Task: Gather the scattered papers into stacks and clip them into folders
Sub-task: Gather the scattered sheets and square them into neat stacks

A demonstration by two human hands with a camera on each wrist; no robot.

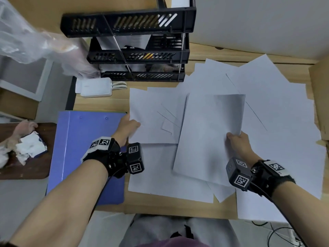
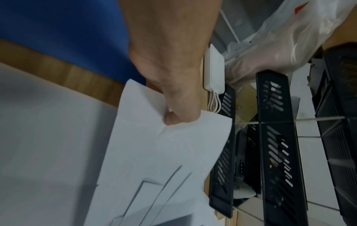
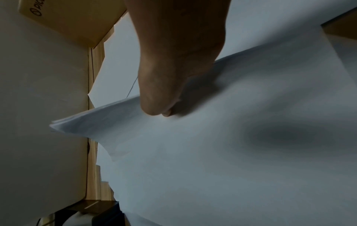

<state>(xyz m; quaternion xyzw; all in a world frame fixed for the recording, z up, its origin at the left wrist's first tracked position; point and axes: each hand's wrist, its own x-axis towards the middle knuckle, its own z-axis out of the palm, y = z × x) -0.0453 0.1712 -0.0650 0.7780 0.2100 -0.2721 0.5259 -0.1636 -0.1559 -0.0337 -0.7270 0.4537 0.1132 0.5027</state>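
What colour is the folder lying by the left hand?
Blue, a plain closed folder; the head view shows it best.

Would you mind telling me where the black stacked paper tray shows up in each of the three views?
Head: the black paper tray stands top centre, behind the sheets.
Left wrist: it fills the right side, turned on end.
Right wrist: not in view.
Shared landmark: the white charger beside the tray's front, in both views that show it.
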